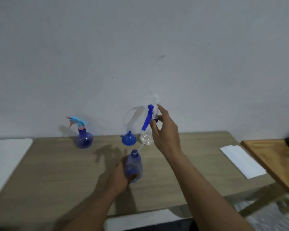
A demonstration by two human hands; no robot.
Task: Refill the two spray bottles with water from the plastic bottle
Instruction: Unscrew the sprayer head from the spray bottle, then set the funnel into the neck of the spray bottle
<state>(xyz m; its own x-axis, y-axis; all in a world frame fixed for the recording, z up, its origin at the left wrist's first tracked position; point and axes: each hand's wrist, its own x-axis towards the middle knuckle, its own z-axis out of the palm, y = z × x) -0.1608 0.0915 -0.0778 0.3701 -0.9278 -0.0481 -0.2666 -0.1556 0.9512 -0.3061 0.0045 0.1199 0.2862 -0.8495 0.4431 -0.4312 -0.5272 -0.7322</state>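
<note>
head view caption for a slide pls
Left hand grips an open translucent blue spray bottle; right hand holds its blue-and-white trigger head above it.

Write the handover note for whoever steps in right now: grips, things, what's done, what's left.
Left grip holds the open spray bottle just above the table.
Right grip pinches its spray head, lifted clear; the dip tube hangs with its tip at the bottle's neck.
The funnel lies on the table beside the plastic bottle. The second spray bottle stands to the left, head on.
Done: first head unscrewed.
Left: put the head down, fit the funnel, pour, recap, then repeat on the second bottle.
</note>
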